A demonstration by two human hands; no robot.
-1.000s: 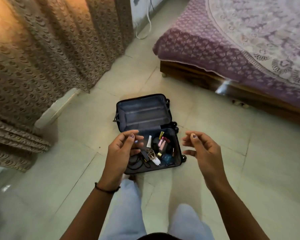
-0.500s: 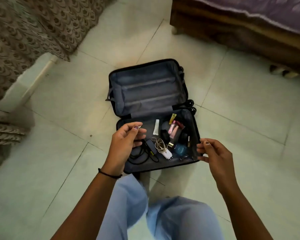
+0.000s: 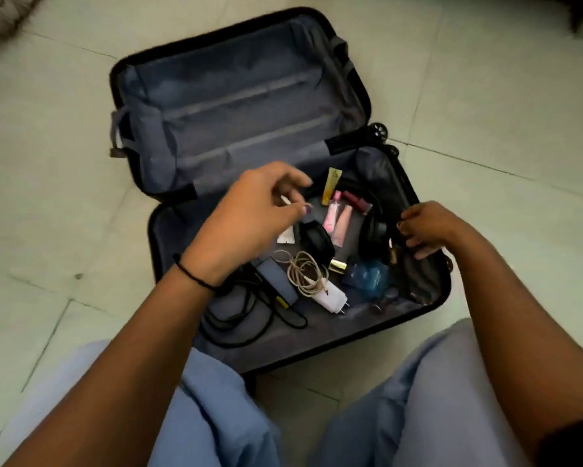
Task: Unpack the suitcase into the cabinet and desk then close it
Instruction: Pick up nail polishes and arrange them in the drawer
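The black suitcase [image 3: 428, 298] lies open on the floor, its grey-lined lid [image 3: 236, 96] flat at the far side. The near half holds a black cable [image 3: 249, 318], a power bank [image 3: 276, 281], a white charger [image 3: 330, 298] with a coiled beige cord, a blue bottle [image 3: 367, 274], pink tubes [image 3: 337, 220], a yellow tube [image 3: 330, 185] and black headphones [image 3: 372, 230]. My left hand [image 3: 249, 217] hovers over the items and pinches a small white item [image 3: 285, 199]. My right hand [image 3: 428, 230] is at the right wall, its loosely curled fingertips by the headphones.
Pale floor tiles [image 3: 485, 96] surround the case. My knees in light blue trousers [image 3: 216, 416] are at its near edge. A patterned curtain corner [image 3: 0, 15] shows at the top left. The suitcase wheels [image 3: 379, 131] stick out on the right.
The view dropped down close over the suitcase. Both hands moved lower into the near half, the left over the small items, the right to the right wall by the headphones.
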